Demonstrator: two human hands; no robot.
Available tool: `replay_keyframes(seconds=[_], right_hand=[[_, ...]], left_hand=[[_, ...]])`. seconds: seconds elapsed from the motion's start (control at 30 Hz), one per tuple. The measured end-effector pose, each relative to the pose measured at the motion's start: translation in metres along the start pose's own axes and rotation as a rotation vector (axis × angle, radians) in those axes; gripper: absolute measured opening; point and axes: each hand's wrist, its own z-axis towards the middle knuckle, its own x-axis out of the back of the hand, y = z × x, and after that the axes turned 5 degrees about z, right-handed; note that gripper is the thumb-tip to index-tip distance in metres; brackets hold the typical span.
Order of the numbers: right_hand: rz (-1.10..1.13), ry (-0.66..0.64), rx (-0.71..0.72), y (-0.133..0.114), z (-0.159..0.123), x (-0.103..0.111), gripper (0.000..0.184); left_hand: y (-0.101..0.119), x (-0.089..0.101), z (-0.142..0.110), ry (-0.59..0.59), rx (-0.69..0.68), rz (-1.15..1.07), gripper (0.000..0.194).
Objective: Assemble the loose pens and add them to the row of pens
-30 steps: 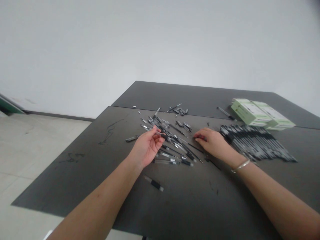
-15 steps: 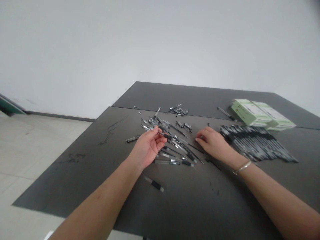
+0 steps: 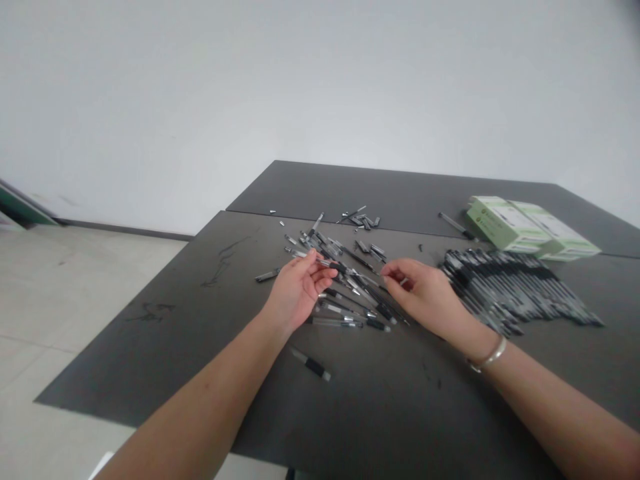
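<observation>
My left hand (image 3: 300,288) is closed around a clear pen barrel (image 3: 330,265) with a black grip, its grip end pointing right. Just right of it, my right hand (image 3: 413,283) has thumb and forefinger pinched together. Whatever lies between those fingertips is too small to make out. Beneath and between both hands spreads a loose heap of pen parts (image 3: 345,308): clear barrels, black grips, thin refills and caps. Nearer to me lies a single barrel (image 3: 315,367) with a black grip.
To the right lies a dense row of black pens (image 3: 525,287). Behind it, two green-and-white boxes (image 3: 533,223) stand side by side, with one pen (image 3: 457,227) left of them. Several pen caps (image 3: 367,222) lie farther back on the dark table (image 3: 175,353).
My right hand has moved left from the table beside the heap, closer to the barrel in my left hand. My left hand keeps its hold and has hardly shifted.
</observation>
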Motion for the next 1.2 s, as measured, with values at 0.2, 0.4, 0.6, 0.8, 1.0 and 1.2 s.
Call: replay_keyframes(seconds=[0.2,0.4,0.6,0.8,1.0,1.2], right_hand=[[0.123,-0.110,0.038,-0.012,0.004,-0.011,0.018],[0.166,-0.273,0.286,-0.044,0.011,-0.041,0.019],[0.033,-0.299,0.349,-0.055,0.029,-0.072,0.008],[-0.055,-0.331,0.324,-0.054,0.038,-0.084,0.011],[-0.115,-0.385,0.311,-0.058,0.040,-0.081,0.017],[-0.225,-0.417,0.323,-0.061,0.039,-0.079,0.016]], left_hand=[[0.007,0.003,0.003,0.054,-0.056,-0.080,0.016],[0.007,0.004,0.004,0.059,-0.046,-0.090,0.019],[0.009,0.004,0.003,0.039,-0.056,-0.131,0.021],[0.009,0.003,0.003,0.029,-0.055,-0.132,0.020],[0.009,0.003,0.002,0.028,-0.061,-0.139,0.021],[0.009,0.004,0.002,0.015,-0.083,-0.145,0.019]])
